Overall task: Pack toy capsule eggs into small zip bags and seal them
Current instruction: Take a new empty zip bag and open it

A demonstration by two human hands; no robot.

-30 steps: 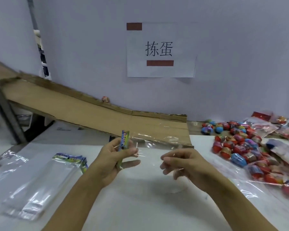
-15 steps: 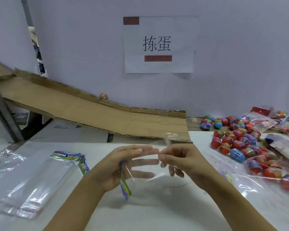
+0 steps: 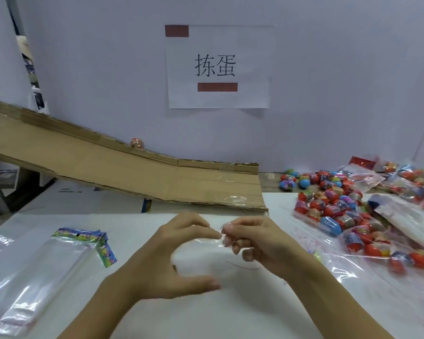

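Observation:
A clear zip bag hangs between my two hands above the white table; its film is hard to see. My right hand pinches the bag's top edge between thumb and forefinger. My left hand reaches in from the left, fingers straight and touching the same edge, thumb spread wide below. The bag's coloured header strip is hidden. A loose pile of toy capsule eggs, mostly red and blue, lies to the right of my hands. No egg is in either hand.
A stack of empty zip bags with coloured headers lies at the left. A cardboard ramp slopes down from the back left, with one egg on its far edge. Filled bags lie at the right. A paper sign hangs on the wall.
My left hand turned the bag so that its coloured header swung down and out of sight. My hands came together, and my right hand took hold of the bag's top edge.

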